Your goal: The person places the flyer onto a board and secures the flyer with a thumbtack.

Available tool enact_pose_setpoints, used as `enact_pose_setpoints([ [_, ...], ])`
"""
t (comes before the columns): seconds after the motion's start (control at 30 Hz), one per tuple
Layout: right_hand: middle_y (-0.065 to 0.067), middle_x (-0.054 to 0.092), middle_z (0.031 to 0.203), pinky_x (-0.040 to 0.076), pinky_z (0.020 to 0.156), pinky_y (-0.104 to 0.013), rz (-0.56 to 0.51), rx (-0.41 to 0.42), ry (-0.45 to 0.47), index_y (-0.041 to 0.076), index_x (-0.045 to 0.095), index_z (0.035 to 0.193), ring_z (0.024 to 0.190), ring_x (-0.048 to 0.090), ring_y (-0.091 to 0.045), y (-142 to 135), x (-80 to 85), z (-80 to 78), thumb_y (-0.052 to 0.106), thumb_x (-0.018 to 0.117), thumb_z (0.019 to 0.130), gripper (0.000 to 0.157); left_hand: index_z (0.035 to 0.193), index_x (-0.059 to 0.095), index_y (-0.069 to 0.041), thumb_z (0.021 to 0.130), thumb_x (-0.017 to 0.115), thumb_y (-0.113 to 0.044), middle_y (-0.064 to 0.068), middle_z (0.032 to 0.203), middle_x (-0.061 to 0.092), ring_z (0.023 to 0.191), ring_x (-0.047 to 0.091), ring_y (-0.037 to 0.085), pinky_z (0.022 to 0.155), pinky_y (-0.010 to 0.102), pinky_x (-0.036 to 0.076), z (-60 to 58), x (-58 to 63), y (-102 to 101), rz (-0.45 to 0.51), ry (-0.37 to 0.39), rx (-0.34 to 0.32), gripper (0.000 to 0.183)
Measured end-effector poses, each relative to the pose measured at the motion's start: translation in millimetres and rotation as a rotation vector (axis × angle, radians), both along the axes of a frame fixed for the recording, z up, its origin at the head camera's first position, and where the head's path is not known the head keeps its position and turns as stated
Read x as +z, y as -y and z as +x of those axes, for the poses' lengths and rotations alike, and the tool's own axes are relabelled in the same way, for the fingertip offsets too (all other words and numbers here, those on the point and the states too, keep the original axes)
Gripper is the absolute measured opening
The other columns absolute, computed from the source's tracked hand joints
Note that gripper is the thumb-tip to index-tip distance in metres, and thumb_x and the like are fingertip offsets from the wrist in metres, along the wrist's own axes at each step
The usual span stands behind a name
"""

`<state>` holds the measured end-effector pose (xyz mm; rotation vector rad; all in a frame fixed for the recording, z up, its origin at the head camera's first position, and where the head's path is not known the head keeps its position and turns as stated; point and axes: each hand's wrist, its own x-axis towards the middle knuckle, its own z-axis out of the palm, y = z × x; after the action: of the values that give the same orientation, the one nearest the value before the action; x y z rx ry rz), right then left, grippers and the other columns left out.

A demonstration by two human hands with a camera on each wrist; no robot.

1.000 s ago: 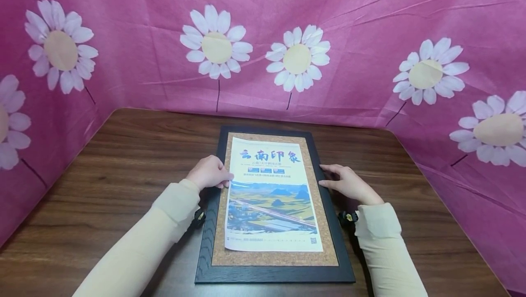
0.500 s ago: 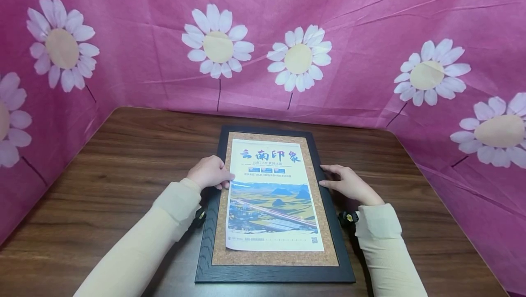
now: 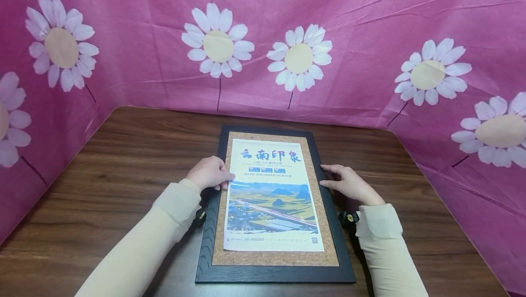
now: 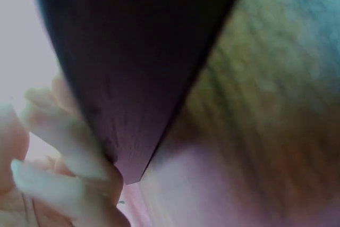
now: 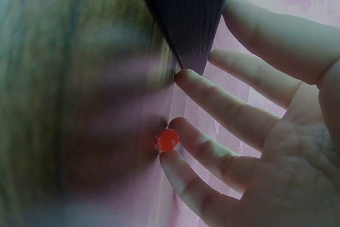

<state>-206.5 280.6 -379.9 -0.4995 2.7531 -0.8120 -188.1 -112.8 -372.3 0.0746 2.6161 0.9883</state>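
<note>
A black-framed cork board [image 3: 276, 259] lies on the table, and a printed poster [image 3: 269, 205] with a landscape picture rests on its cork. My left hand [image 3: 208, 173] reaches over the left side of the frame and pinches the poster's left edge. Its other fingers [image 4: 69, 136] are bent beside the frame's side in the left wrist view. My right hand [image 3: 349, 182] rests at the frame's right side, thumb and fingers spread and fairly straight. A small round red thing [image 5: 168, 140], perhaps a pin head, shows by its fingertips in the right wrist view.
The dark wooden table [image 3: 102, 187] spreads around the board. A pink cloth [image 3: 255, 96] with large white flowers hangs along the table's back and sides. Black wrist devices [image 3: 348, 218] sit close to the frame on both sides.
The poster's lower left corner shifts very slightly, right and then back left. Both hands stay in nearly the same places.
</note>
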Motion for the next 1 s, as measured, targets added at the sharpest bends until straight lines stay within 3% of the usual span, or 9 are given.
enact_pose_setpoints([
  [0.27,-0.031,0.048,0.144,0.037,0.107,-0.065,0.000,-0.013,0.009,-0.005,0.047,0.143,0.136,0.040,-0.050,-1,-0.4,0.1,0.025,0.064,0.097,0.057,0.087,0.064,-0.007,0.092,0.070,-0.031,0.002,0.067,0.062,0.055,0.055,0.014,0.059,0.028,0.049,-0.6,-7.8,8,0.164,-0.004,-0.036,0.025],
  [0.5,-0.030,0.048,0.144,0.037,0.108,-0.064,-0.008,-0.016,0.005,-0.005,0.047,0.143,0.136,0.040,-0.049,-1,-1.6,-0.4,0.025,0.064,0.097,0.058,0.104,0.062,-0.002,0.091,0.071,-0.029,0.002,0.070,0.062,0.052,0.049,0.012,0.047,0.025,0.041,-1.5,-16.6,21,0.350,0.023,-0.054,0.031],
  [0.77,-0.030,0.049,0.143,0.036,0.108,-0.064,0.013,-0.029,0.015,-0.004,0.046,0.143,0.136,0.041,-0.049,-4,-1.0,1.2,0.028,0.064,0.097,0.059,0.117,0.060,-0.003,0.093,0.069,-0.034,-0.003,0.070,0.056,0.063,0.051,0.012,0.050,0.024,0.045,-3.4,-21.6,38,0.506,0.127,-0.056,0.040],
  [1.0,-0.029,0.051,0.140,0.040,0.105,-0.064,-0.004,-0.081,0.033,-0.003,0.039,0.148,0.131,0.047,-0.047,-6,2.7,0.6,0.028,0.062,0.099,0.063,0.125,0.054,-0.002,0.094,0.068,-0.034,-0.002,0.080,0.060,0.073,0.056,0.013,0.057,0.026,0.053,-6.3,-25.0,48,0.544,0.170,-0.035,0.047],
])
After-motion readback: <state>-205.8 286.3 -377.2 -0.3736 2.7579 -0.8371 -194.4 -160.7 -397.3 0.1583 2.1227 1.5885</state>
